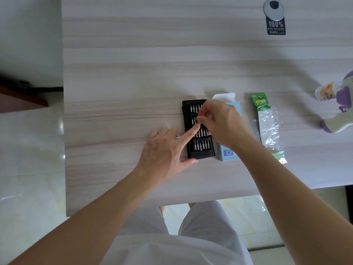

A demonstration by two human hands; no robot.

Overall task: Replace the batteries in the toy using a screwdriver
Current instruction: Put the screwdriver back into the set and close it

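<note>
A black tray of screwdriver bits (198,148) lies on the wooden table (122,73), with rows of silver bits in it. My left hand (168,150) rests beside and on the tray, index finger stretched onto the middle rows, thumb at its near edge. My right hand (219,123) hovers over the tray's upper half and pinches a small bit between thumb and fingertips. A pale blue box (228,153) lies just right of the tray, partly hidden under my right hand. The green battery pack (267,123) lies further right. The purple and white toy (338,106) sits at the right edge.
A round silver cable grommet (273,8) and a dark sticker (276,26) are at the table's far right. The table's left edge meets a pale tiled floor (28,150). My lap in white clothing is below the near edge.
</note>
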